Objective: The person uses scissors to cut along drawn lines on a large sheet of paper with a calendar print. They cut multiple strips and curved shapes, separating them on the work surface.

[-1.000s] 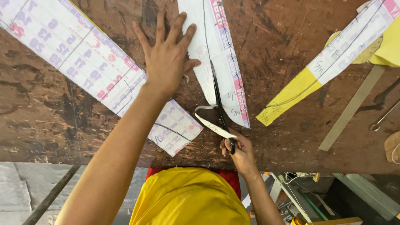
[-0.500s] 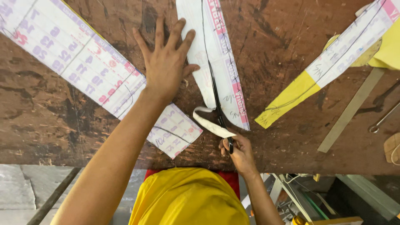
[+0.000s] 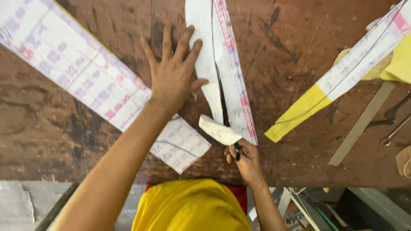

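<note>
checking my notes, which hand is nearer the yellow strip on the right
Right. The right hand holds the scissors just left of the yellow strip's lower end; the left hand lies flat farther left, beyond the white paper strip.

On my worn wooden bench [image 3: 299,51]: two hands, my left hand [image 3: 173,77] and my right hand [image 3: 244,160]; one pair of scissors [image 3: 224,111]; three printed paper strips, a wide strip [image 3: 77,72], a middle strip [image 3: 229,72], a yellow-ended strip [image 3: 342,81]; one flat metal ruler [image 3: 361,124].
</note>
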